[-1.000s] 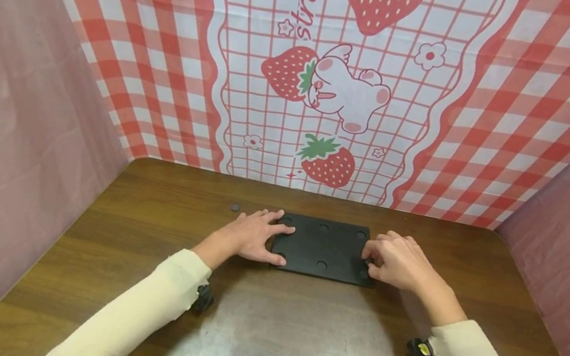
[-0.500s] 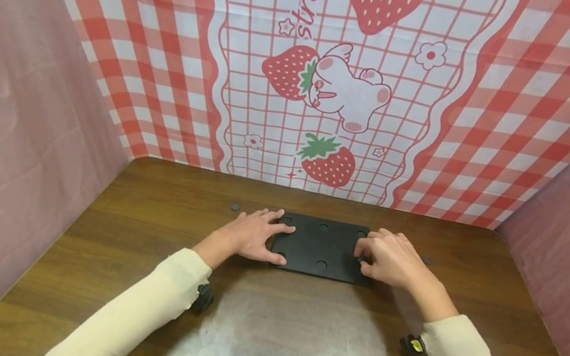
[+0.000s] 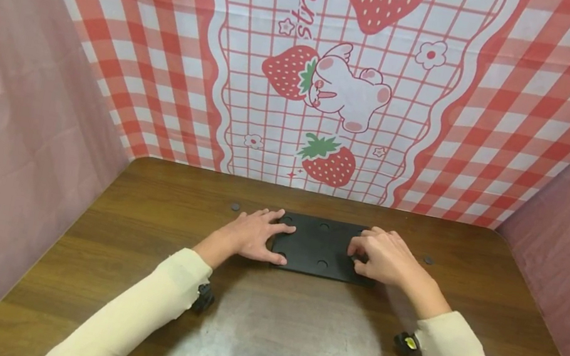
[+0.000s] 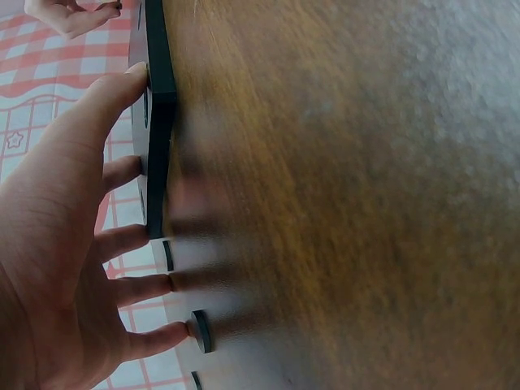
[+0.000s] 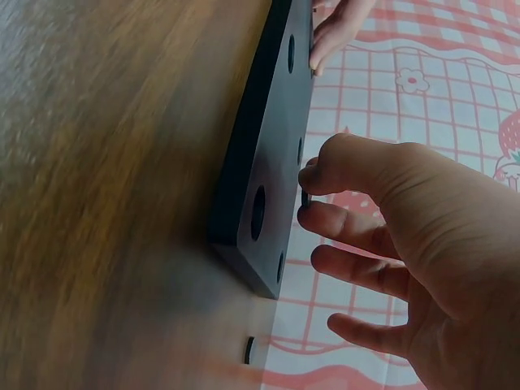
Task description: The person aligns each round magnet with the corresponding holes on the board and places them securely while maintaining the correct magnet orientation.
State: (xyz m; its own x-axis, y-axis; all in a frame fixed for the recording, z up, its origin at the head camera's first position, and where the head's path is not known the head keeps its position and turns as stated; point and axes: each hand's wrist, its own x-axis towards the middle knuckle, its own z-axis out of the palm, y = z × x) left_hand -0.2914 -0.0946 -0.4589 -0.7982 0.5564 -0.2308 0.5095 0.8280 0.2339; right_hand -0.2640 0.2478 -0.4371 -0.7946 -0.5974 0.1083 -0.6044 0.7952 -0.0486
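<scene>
A flat black board [image 3: 315,247] with several round recesses lies on the wooden table. My left hand [image 3: 256,236] rests with spread fingers over its left end, the thumb on the board's top near the front corner. In the left wrist view, the little fingertip overlaps a small dark disc [image 4: 201,331] standing beside the board. Above the board's right part, my right hand [image 3: 385,256] pinches another small dark disc [image 5: 306,197] between thumb and index finger; the other fingers stay loosely bent. Round recesses [image 5: 257,213] show near the board's right end.
On the brown table [image 3: 292,332], a loose disc [image 3: 235,207] lies left of the board and one more disc [image 3: 427,260] to its right. A strawberry-print cloth [image 3: 335,85] hangs behind the table's far edge, with pink curtains [image 3: 19,93] at both sides.
My right hand has slid left, from the board's right edge inward over it, still pinching the disc. A loose disc at the right has come into sight. My left hand has stayed put.
</scene>
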